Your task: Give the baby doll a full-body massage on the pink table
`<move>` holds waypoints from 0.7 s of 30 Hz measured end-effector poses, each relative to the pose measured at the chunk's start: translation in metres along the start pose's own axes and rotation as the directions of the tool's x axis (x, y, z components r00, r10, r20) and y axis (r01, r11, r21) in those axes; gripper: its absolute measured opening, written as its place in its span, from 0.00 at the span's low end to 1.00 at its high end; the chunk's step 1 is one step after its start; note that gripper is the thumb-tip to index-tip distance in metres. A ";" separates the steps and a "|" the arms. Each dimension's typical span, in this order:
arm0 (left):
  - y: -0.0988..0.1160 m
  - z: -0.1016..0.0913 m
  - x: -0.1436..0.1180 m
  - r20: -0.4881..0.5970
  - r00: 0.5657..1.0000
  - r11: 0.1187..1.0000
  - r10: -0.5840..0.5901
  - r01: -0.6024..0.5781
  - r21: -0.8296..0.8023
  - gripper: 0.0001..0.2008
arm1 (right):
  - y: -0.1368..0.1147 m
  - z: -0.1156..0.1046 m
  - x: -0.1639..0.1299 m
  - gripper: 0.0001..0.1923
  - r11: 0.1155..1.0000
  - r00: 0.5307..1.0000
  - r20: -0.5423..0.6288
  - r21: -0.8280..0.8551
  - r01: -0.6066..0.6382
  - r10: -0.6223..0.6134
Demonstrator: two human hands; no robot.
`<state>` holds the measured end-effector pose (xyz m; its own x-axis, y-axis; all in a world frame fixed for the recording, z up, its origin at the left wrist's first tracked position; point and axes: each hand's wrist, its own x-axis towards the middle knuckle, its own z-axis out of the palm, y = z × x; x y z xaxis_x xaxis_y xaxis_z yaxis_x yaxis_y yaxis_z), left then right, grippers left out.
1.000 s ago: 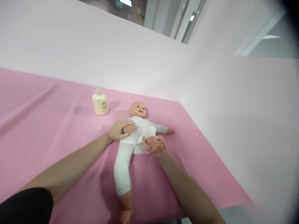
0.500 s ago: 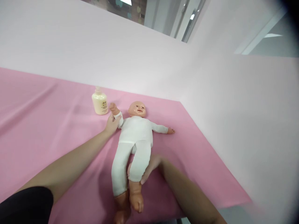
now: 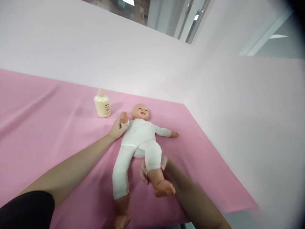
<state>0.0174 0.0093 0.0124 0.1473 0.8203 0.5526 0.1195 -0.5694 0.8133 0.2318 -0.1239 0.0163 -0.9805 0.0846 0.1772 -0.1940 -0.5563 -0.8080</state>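
A baby doll [image 3: 139,133] with a white cloth body lies on its back on the pink sheet [image 3: 59,127]. My left hand [image 3: 116,129] is closed round the doll's forearm on the left, near its wrist, and that arm is bent up beside the head. From beneath, my right hand [image 3: 144,173] wraps the doll's lower leg on the right, partly hidden behind it. That leg is lifted and bent at the knee, its foot pointing to the right. The doll's other leg lies stretched toward me, and its other arm rests out to the right.
A cream pump bottle [image 3: 103,105] stands upright to the left of the doll's head. White walls [image 3: 147,70] rise behind and to the right of the surface. The sheet's edge runs along the front right, and a window [image 3: 164,16] shows at the top.
The leg in my right hand has been raised and bent, its foot swinging up and to the right. My left hand has moved the doll's arm slightly right, nearer the head.
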 end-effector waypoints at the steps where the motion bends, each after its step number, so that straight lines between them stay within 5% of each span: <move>1: 0.004 -0.001 -0.001 0.094 0.993 0.995 0.073 -0.079 0.061 0.16 | 0.000 -0.001 -0.002 0.30 0.996 0.997 -0.024 0.035 0.076 -0.075; 4: 0.015 -0.002 -0.001 0.380 0.894 0.932 0.238 -0.320 0.169 0.19 | -0.006 -0.003 -0.006 0.29 0.969 0.959 -0.191 0.090 0.231 -0.211; 7: 0.021 -0.003 0.000 0.501 0.808 0.869 0.309 -0.454 0.196 0.22 | -0.017 -0.003 -0.009 0.25 0.938 0.878 -0.423 0.151 0.312 -0.224; 12: 0.020 -0.003 0.000 0.509 0.809 0.860 0.293 -0.456 0.229 0.22 | -0.023 -0.003 -0.010 0.26 0.945 0.823 -0.544 0.153 0.288 -0.163; 15: 0.015 -0.001 -0.002 0.405 0.875 0.896 0.265 -0.378 0.231 0.19 | -0.019 -0.004 -0.010 0.25 0.974 0.840 -0.528 0.094 0.205 -0.126; 18: 0.005 0.002 -0.001 0.132 0.981 0.973 0.143 -0.163 0.160 0.17 | -0.010 -0.007 -0.013 0.26 0.986 0.881 -0.448 0.002 0.169 -0.151; 21: -0.007 0.003 0.003 -0.128 0.988 0.993 -0.081 0.069 -0.099 0.20 | 0.001 -0.012 -0.020 0.28 0.995 0.936 -0.339 -0.070 0.069 -0.089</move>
<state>0.0198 0.0159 0.0079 0.0101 0.8638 0.5037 0.0319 -0.5038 0.8633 0.2505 -0.1162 0.0051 -0.9113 0.4092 0.0469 -0.2629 -0.4902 -0.8310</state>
